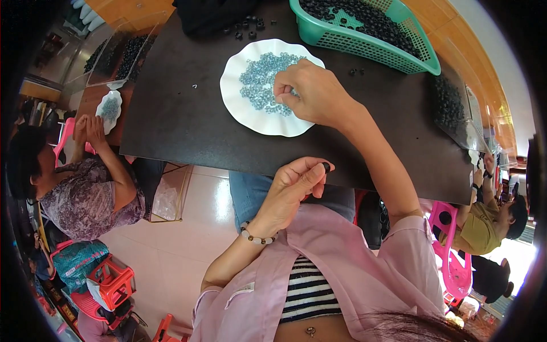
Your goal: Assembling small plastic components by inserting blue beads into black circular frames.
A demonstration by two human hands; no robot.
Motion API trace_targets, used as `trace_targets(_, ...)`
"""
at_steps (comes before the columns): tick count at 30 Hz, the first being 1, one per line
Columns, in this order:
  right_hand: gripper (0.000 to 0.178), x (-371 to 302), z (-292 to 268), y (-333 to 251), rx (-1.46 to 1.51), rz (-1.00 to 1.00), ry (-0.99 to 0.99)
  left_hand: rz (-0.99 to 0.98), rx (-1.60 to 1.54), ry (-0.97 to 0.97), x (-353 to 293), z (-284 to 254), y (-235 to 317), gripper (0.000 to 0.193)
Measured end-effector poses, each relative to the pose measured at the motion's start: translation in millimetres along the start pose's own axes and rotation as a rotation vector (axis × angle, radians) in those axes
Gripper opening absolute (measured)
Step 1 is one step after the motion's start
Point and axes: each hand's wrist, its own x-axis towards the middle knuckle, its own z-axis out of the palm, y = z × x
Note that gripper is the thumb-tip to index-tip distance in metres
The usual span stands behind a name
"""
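Observation:
My left hand (293, 188) is closed near the table's front edge, pinching a small round black piece (326, 167) between thumb and forefinger. Over the white wavy-rimmed plate (232, 91), my right hand (313, 91) reaches down with its fingertips pressed together among small clear bluish pieces (259, 74). Whether one of those pieces is between the fingertips is hidden. Many of the clear pieces lie loosely heaped in the middle of the plate, which rests on a dark table (176, 119).
A green plastic basket (347, 45) full of black pieces stands beyond the plate. Several loose black pieces (252, 35) lie near a dark cloth (211, 14). To the left another person (91, 194) works at a smaller plate (108, 112). A transparent bin (450, 108) stands right.

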Motion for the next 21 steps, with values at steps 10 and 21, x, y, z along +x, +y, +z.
trace_targets(10, 0.005, -4, 6, -1, -0.003, -0.05, 0.079, 0.0, 0.028, 0.018, -2, 1, 0, 0.025)
trace_targets(21, 0.003, 1, 6, -7, -0.042, -0.045, 0.067, 0.015, 0.037, 0.009, -4, 0, -3, 0.024)
